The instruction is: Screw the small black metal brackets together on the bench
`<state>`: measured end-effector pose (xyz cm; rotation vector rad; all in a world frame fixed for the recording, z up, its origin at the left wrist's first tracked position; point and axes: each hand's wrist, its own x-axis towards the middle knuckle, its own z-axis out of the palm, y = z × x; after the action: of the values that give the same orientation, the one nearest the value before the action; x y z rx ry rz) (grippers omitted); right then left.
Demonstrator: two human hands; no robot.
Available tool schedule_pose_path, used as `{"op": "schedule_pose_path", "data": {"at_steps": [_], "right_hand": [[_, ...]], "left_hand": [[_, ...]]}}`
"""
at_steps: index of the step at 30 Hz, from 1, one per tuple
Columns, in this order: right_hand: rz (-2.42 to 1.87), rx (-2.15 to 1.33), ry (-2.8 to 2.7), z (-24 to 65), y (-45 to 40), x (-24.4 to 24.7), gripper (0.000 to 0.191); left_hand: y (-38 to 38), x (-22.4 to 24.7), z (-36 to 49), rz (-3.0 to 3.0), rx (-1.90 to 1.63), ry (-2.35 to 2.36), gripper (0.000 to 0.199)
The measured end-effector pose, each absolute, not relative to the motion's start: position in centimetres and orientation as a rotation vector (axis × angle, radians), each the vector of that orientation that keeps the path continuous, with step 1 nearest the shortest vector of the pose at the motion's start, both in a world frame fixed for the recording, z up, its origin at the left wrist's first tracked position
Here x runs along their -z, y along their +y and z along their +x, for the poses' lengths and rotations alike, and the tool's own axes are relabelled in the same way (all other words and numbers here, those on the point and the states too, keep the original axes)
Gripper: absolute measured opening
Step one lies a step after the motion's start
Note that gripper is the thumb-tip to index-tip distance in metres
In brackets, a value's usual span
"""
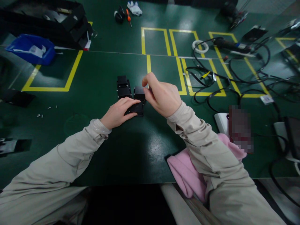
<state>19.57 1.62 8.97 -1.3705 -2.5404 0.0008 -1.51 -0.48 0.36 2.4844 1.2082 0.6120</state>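
My left hand (pixel 120 112) holds a black rectangular part (pixel 137 108) against the green table, its thumb along the near edge and its fingers over the top. Just right of that, my right hand (pixel 162 95) is raised with thumb and index finger curled together in a pinch. Whatever lies between those fingertips is too small or hidden to make out. A second black block (pixel 139 91) sits beside the right fingertips. Another black part with small bright screws at its edges (pixel 123 89) lies beyond my left hand.
Loose screws (pixel 40 115) lie at the left. A blue bin (pixel 32 47) stands beside black trays (pixel 75 23) at the back left. Tangled black cables (pixel 211 73) and a white tape roll (pixel 200 47) cover the right. Pink cloth (pixel 185 172) lies under my right forearm.
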Motion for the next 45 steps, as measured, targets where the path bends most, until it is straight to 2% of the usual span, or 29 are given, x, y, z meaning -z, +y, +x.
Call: {"op": "schedule_pose_path", "data": {"at_steps": [45], "right_hand": [[-1.356,-0.063,-2.545,20.07,1.96,-9.14,0.039]], "left_hand": [[-0.57,-0.53,-1.45,2.454,-0.586,1.227,0.043]]}}
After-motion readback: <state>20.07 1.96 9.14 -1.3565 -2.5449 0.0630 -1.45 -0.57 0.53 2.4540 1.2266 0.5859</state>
